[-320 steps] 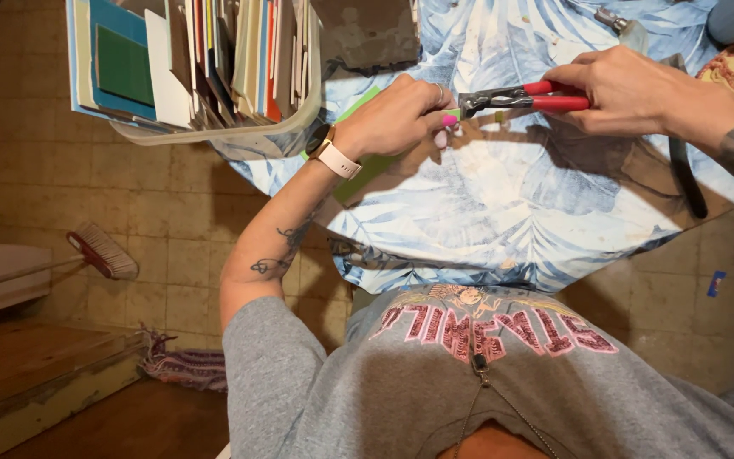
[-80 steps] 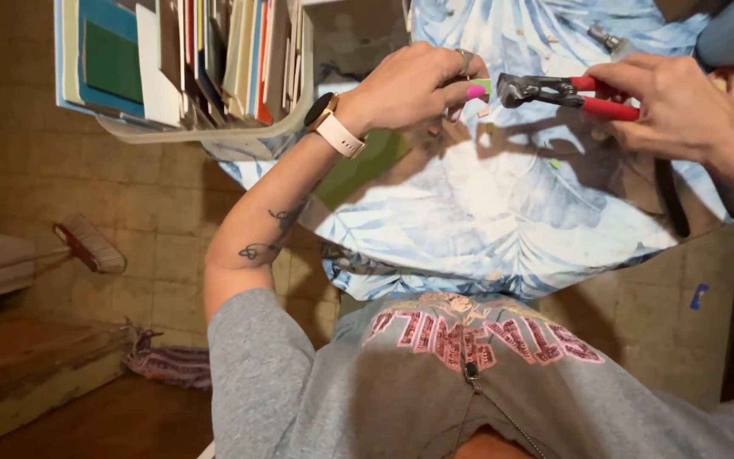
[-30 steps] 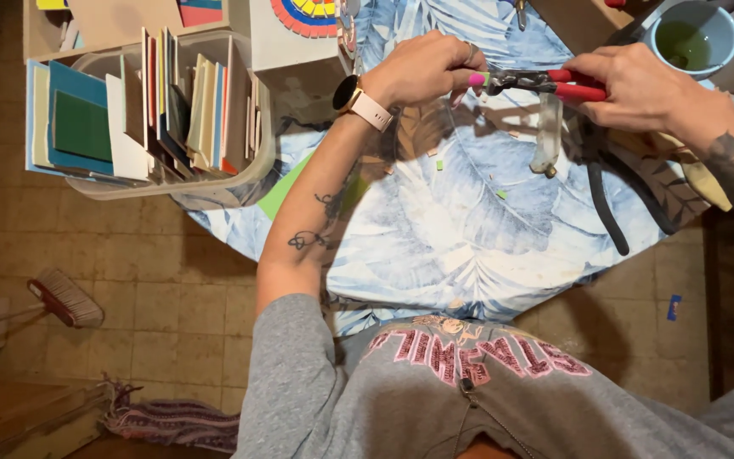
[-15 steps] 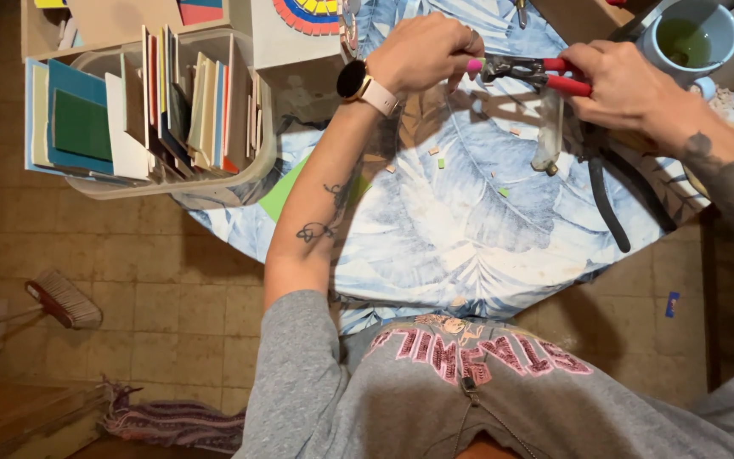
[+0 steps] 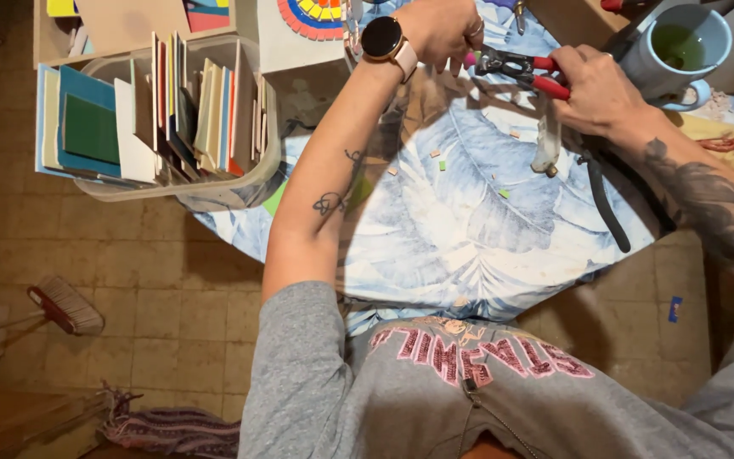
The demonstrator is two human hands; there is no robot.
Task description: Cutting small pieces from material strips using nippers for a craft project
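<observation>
Gripping red-handled nippers (image 5: 520,70) in the right hand (image 5: 596,89), jaws pointing at a tiny pink piece (image 5: 470,59) pinched in the left hand (image 5: 443,30), all up near the top edge over the leaf-print surface (image 5: 469,221). Sitting higher in frame than half a second ago, mug (image 5: 673,51) now showing more, so looking like just a head shift, same nipping going on. Small chips (image 5: 441,165) lying scattered below. Left fingertips partly cut off; bin of tiles (image 5: 163,119) sitting off left.
</observation>
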